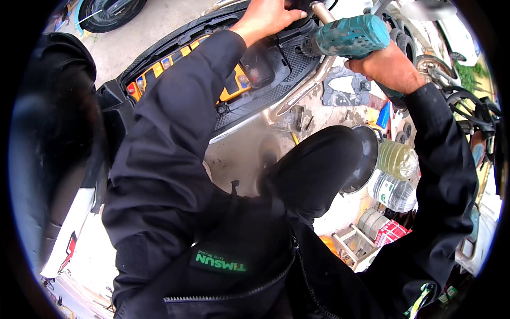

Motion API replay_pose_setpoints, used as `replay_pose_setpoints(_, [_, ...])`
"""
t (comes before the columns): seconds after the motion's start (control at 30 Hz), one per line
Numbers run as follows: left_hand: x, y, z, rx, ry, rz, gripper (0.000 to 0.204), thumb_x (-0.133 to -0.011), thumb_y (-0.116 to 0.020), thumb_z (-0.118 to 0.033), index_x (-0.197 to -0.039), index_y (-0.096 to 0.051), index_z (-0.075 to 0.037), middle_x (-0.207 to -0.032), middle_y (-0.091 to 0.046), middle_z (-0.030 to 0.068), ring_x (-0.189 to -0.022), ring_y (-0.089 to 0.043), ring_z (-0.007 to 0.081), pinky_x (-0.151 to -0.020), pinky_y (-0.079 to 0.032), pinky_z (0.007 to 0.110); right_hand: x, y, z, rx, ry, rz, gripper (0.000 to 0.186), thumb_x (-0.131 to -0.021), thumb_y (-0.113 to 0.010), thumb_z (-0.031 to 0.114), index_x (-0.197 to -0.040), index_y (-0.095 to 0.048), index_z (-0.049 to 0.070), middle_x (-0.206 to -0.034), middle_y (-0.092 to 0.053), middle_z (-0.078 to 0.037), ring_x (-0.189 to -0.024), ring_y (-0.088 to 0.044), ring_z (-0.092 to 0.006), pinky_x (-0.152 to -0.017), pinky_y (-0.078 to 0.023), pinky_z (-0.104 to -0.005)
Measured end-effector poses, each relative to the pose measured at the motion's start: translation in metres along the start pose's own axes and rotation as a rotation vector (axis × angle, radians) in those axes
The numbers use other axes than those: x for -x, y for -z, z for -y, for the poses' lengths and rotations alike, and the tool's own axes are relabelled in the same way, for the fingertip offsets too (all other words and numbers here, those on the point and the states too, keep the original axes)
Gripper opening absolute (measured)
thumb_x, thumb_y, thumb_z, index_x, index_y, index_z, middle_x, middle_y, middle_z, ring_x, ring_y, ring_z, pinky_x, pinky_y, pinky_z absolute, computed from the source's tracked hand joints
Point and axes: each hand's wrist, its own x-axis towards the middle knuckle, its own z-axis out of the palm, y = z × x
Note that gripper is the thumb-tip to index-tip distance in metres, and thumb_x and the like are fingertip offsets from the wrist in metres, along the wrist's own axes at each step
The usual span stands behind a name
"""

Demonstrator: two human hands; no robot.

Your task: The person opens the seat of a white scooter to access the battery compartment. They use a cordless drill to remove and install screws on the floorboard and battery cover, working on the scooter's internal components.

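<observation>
My right hand (390,66) is wrapped around the grip of a teal cordless drill (353,36). The drill points left, its dark chuck low over the textured black footboard (298,68) of a scooter. At the top edge my left hand (268,20) rests by the scooter's front end, thumb stretched out beside a dark part; its fingertips are cut off by the frame. Below my left forearm, the footboard's open compartment shows orange-yellow batteries (234,87) with terminals. Where the drill's tip meets the scooter is hard to make out.
A silver tube (303,97) runs along the footboard's near side. At right stand a round dark basin (366,159), large clear plastic bottles (396,159) and a small pale stool (355,245). A black scooter seat (58,133) fills the left. A wheel (109,11) shows top left.
</observation>
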Motion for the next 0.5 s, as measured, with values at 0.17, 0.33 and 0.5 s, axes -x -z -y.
replay_pose_setpoints(0.17, [0.017, 0.011, -0.024, -0.575, 0.082, 0.07, 0.081, -0.085, -0.077, -0.01, -0.152, -0.033, -0.001, -0.122, -0.065, 0.0209, -0.117, -0.064, 0.0324, -0.103, -0.049, 0.042, 0.028, -0.033, -0.024, -0.219, 0.108, -0.123, 0.031, -0.087, -0.079, 0.012, -0.115, -0.069, 0.003, -0.085, -0.07, -0.001, -0.066, -0.058, -0.0105, -0.065, -0.051, -0.0291])
replay_pose_setpoints(0.33, [0.04, 0.016, -0.003, -0.751, -0.186, 0.261, 0.034, -0.081, -0.081, -0.015, -0.109, -0.062, -0.008, -0.093, -0.064, 0.0082, -0.084, -0.065, 0.0304, -0.074, -0.054, 0.04, 0.026, -0.025, -0.018, -0.294, -0.03, -0.085, 0.035, -0.082, -0.079, 0.017, -0.116, -0.072, 0.009, -0.107, -0.075, -0.012, -0.099, -0.071, -0.0276, -0.09, -0.054, -0.0355])
replay_pose_setpoints(0.5, [0.043, 0.007, 0.006, -0.791, -0.136, 0.348, 0.033, -0.079, -0.081, -0.016, -0.11, -0.071, -0.008, -0.099, -0.066, 0.0077, -0.1, -0.066, 0.0314, -0.083, -0.054, 0.043, -0.001, -0.001, -0.01, 0.274, 0.316, -0.196, 0.025, -0.08, -0.08, 0.017, -0.1, -0.073, 0.004, -0.084, -0.073, -0.014, -0.072, -0.07, -0.0317, -0.068, -0.055, -0.0417])
